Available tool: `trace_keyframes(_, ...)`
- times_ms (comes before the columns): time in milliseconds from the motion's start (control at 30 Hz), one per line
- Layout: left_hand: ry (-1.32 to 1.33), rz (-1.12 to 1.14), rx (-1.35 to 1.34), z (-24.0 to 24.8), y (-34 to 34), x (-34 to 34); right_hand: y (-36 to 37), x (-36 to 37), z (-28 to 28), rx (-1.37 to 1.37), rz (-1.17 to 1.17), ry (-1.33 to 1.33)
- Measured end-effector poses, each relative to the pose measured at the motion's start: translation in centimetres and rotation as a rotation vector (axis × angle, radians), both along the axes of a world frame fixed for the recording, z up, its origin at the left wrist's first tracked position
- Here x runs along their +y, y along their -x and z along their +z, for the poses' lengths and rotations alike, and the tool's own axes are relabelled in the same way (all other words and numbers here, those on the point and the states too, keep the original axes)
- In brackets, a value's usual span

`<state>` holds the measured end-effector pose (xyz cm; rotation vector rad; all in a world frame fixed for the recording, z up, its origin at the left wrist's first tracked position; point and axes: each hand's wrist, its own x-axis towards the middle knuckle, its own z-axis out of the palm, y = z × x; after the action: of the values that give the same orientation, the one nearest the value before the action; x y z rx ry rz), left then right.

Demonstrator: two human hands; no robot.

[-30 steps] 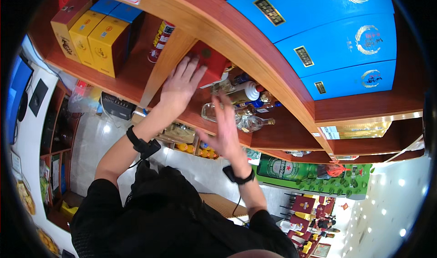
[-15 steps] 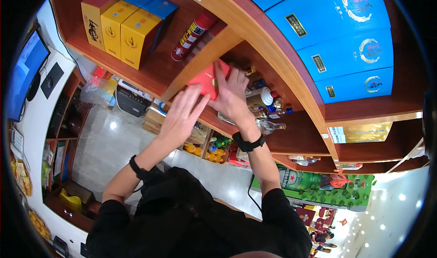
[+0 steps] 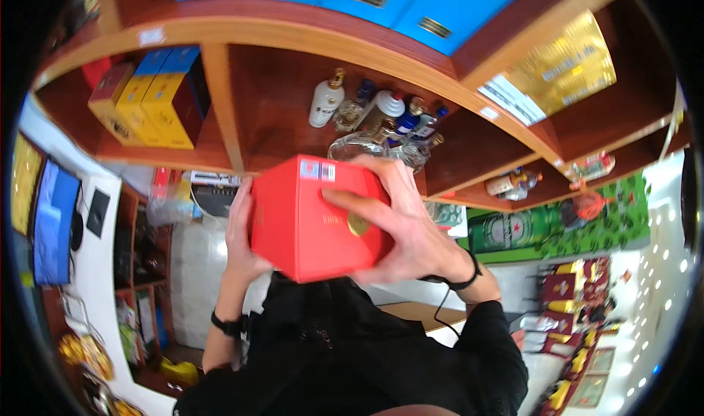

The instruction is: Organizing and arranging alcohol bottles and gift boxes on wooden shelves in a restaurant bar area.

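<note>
A red box (image 3: pixel 293 229) with a round gold seal is held in front of my chest, off the shelf. My left hand (image 3: pixel 242 232) presses flat along its left side. My right hand (image 3: pixel 407 221) wraps round the right end, one finger stretched across the face near the seal. Just beyond the box, a white bottle (image 3: pixel 327 100) and several glass bottles (image 3: pixel 407 122) stand in the wooden shelf compartment (image 3: pixel 271 86). A clear glass dish or ashtray (image 3: pixel 357 146) is by them, partly hidden behind the box.
Yellow and blue boxes (image 3: pixel 158 100) fill the compartment at the left. Blue boxes (image 3: pixel 352 1) line the upper shelf, and a gold box (image 3: pixel 565 67) lies at the right. A monitor (image 3: pixel 55 221) stands on a white counter (image 3: pixel 99 262). Tables are at the far right.
The red box has come out of the shelf compartment toward my chest, between both hands. The view has turned, and the red spray can no longer shows.
</note>
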<state>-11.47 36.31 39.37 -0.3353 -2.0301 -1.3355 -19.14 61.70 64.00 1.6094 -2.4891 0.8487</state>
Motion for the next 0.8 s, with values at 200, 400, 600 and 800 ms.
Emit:
trace_keyframes(200,0.013,-0.223,-0.063,7.7,0.6,8.2,-1.0,10.7,6.3,-0.07,-0.053,0.004)
trace_keyframes(400,-0.004,-0.236,0.156,12.7,6.1,22.0,0.1,26.2,10.5,0.276,-0.2,0.103)
trace_keyframes(600,-0.188,-0.431,0.144,20.0,12.6,37.5,3.0,38.8,2.6,0.23,-0.487,0.966)
trace_keyframes(800,-0.157,-0.54,-0.033,26.0,15.4,50.0,6.4,52.9,0.0,-0.13,-0.415,0.893)
